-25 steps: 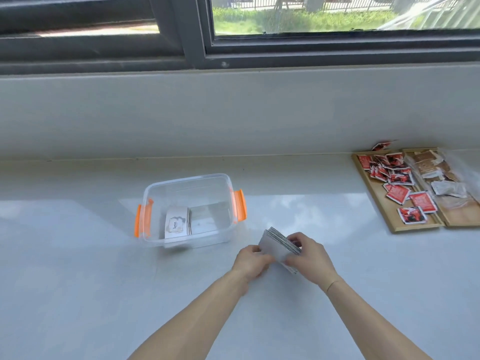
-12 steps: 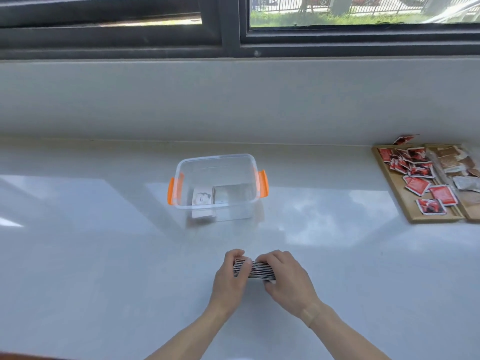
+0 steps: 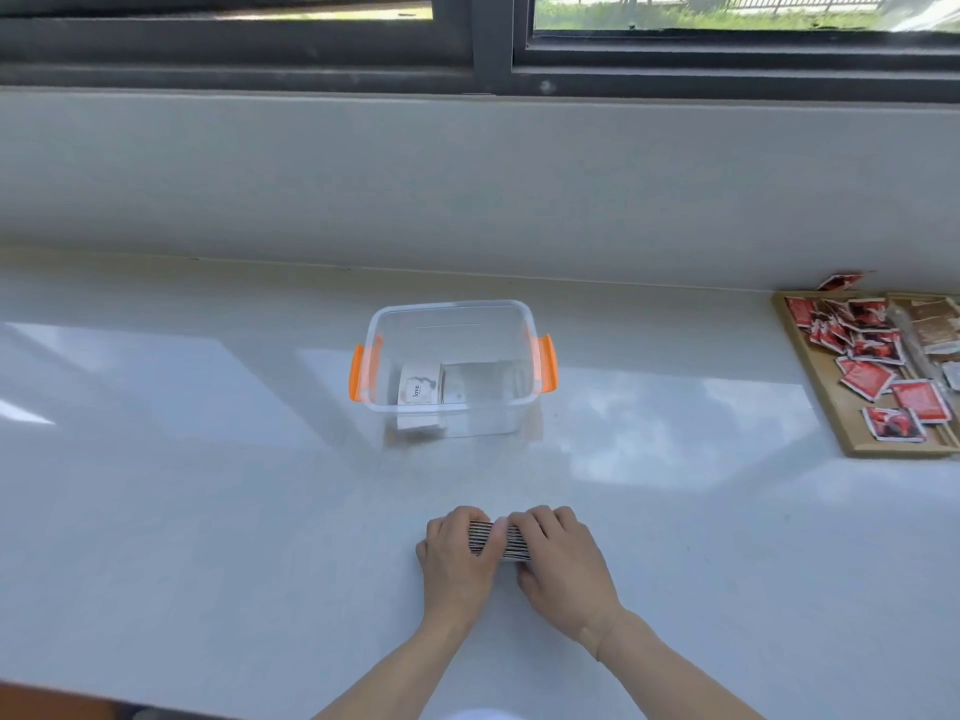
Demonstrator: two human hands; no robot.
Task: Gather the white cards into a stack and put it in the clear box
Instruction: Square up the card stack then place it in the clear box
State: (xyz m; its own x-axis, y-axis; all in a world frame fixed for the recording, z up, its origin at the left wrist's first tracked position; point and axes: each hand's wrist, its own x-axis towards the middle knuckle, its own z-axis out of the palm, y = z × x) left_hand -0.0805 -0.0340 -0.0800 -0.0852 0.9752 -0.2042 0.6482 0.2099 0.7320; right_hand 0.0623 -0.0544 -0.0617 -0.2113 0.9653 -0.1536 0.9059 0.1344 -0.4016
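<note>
A stack of white cards [image 3: 482, 535] stands on its edge on the white counter, its striped side facing me. My left hand [image 3: 457, 561] and my right hand [image 3: 558, 556] both grip it from either end, fingers curled over the top. The clear box [image 3: 449, 324] with orange latches sits farther back, a short way beyond the hands. Inside it lies a white card [image 3: 418, 389] printed with the word "love", next to another pale stack.
A wooden tray [image 3: 836, 433] with several red sachets and brown packets sits at the far right. One red sachet [image 3: 841, 281] lies behind it by the wall. The white wall and dark window frame run along the back.
The stack has come down from a tilted hold near the box to stand on edge on the counter, closer to me. The view has shifted so the box sits farther away.
</note>
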